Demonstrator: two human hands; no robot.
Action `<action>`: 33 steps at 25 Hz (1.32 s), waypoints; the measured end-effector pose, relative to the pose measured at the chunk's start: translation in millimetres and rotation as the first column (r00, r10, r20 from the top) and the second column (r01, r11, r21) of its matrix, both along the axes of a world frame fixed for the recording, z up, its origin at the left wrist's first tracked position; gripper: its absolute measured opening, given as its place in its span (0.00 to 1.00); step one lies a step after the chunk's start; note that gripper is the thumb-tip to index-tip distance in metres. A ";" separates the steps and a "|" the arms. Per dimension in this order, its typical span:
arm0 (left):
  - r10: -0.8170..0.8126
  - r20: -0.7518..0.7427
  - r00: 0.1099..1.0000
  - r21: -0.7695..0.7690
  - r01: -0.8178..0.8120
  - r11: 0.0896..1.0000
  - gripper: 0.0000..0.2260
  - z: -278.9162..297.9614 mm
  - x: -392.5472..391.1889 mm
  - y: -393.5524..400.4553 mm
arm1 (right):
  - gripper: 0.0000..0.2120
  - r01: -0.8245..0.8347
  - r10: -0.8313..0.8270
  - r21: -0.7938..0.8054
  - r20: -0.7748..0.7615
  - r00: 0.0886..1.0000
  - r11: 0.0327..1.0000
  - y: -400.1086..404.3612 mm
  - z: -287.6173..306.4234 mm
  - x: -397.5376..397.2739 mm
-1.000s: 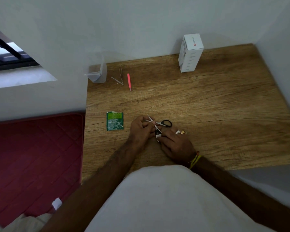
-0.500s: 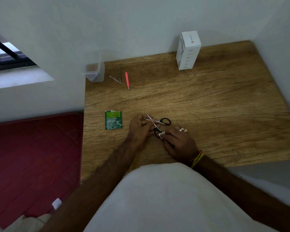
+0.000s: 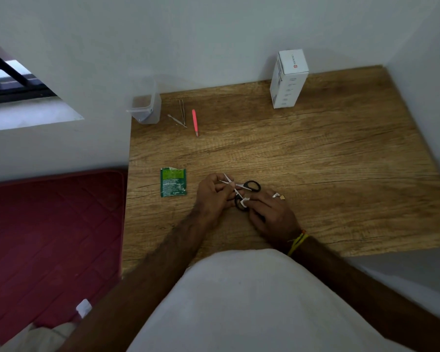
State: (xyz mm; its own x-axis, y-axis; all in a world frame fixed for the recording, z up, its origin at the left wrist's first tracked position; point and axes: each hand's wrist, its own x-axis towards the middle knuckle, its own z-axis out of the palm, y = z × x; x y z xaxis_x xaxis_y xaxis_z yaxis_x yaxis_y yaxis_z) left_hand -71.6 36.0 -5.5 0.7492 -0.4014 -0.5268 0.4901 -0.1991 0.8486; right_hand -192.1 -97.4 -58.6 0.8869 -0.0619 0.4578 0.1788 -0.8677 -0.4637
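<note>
Small scissors [image 3: 250, 186] with black handles and spread silver blades lie between my hands, low over the wooden table [image 3: 315, 161]. My left hand [image 3: 212, 194] pinches the scissors near the pivot, its fingers curled around the blades. My right hand [image 3: 271, 214], with rings and a yellow wrist thread, pinches a small white piece [image 3: 245, 201] against the nearer black handle loop. Whether the white piece is a wipe or paper I cannot tell.
A torn green sachet [image 3: 173, 182] lies left of my hands. Farther back sit two metal tweezers [image 3: 181, 116], a pink tool [image 3: 195, 122] and a clear plastic container [image 3: 145, 109]. A white box [image 3: 288, 78] stands by the wall. A red mattress [image 3: 48, 229] lies left of the table.
My right hand has shifted slightly, keeping the white piece at the handle loop. The scissors and left hand stay almost where they were.
</note>
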 end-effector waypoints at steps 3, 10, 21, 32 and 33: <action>0.003 0.006 1.000 -0.002 -0.003 1.000 0.08 -0.5 0.9 0.4 | 0.08 0.056 -0.056 -0.018 0.020 0.998 0.998 5.5 4.1 6.1; -0.014 0.022 1.000 0.003 0.014 1.000 0.08 -1.5 1.2 1.7 | 0.07 0.056 -0.050 -0.077 0.079 0.996 0.995 10.9 6.9 16.5; -0.006 0.018 1.000 0.015 0.006 1.000 0.08 -2.7 0.8 -0.2 | 0.08 0.052 -0.050 -0.056 0.038 0.998 0.997 9.8 4.0 12.3; 0.003 0.002 1.000 -0.012 -0.003 1.000 0.08 -2.0 1.0 0.8 | 0.08 0.015 -0.013 -0.103 0.022 1.000 0.995 8.5 5.6 7.0; 0.003 0.001 1.000 -0.013 -0.003 1.000 0.08 -1.7 0.5 0.3 | 0.07 0.020 -0.017 -0.111 0.028 0.999 0.994 8.8 5.9 5.6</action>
State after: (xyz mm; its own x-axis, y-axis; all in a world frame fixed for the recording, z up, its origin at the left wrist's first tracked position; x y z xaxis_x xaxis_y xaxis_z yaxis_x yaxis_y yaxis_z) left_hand -71.0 36.3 -7.2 0.7510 -0.4063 -0.5205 0.4894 -0.1866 0.8518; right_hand -186.5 -88.6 -52.7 0.8735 -0.0254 0.4861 0.1733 -0.9170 -0.3593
